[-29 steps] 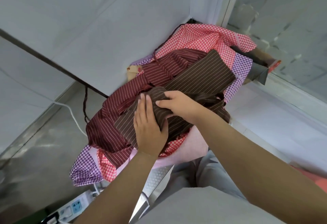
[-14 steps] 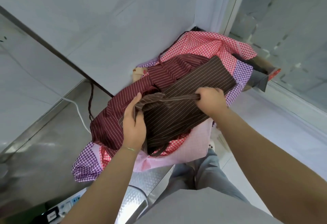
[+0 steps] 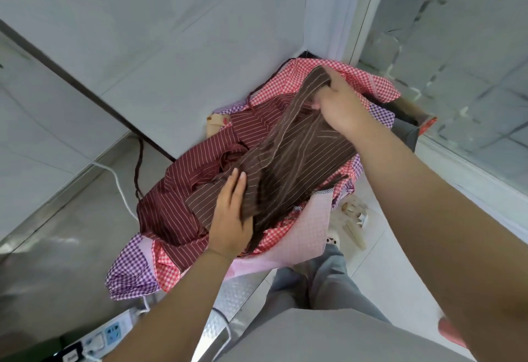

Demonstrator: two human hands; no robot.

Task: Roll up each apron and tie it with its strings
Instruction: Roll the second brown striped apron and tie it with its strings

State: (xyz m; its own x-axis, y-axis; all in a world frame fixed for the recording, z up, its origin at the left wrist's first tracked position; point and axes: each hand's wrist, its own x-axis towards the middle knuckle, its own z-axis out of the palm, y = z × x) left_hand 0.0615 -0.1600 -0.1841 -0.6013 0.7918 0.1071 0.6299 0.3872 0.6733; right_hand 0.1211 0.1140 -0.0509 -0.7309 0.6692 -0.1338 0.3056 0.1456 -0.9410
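Observation:
A brown striped apron (image 3: 291,167) lies on top of a heap of aprons, stretched out from near left to far right. My right hand (image 3: 340,101) grips its far end, lifted over the red checked apron (image 3: 368,81). My left hand (image 3: 231,213) holds the near end, thumb tucked under the cloth and fingers flat on top. A maroon striped apron (image 3: 183,196) lies under it to the left. Purple checked cloth (image 3: 128,273) and pink cloth (image 3: 311,236) hang off the near edge of the heap.
The heap rests on a steel counter (image 3: 51,247) in a corner of white walls. A white cable (image 3: 120,187) and a dark cord (image 3: 139,170) run down at the left. A power strip (image 3: 97,338) lies bottom left. Glass panel at right; small debris (image 3: 354,218) on the floor tiles.
My right hand has pulled the brown apron's end away and up toward the far right, stretching the cloth long. My left hand has shifted a little right, still holding the near end.

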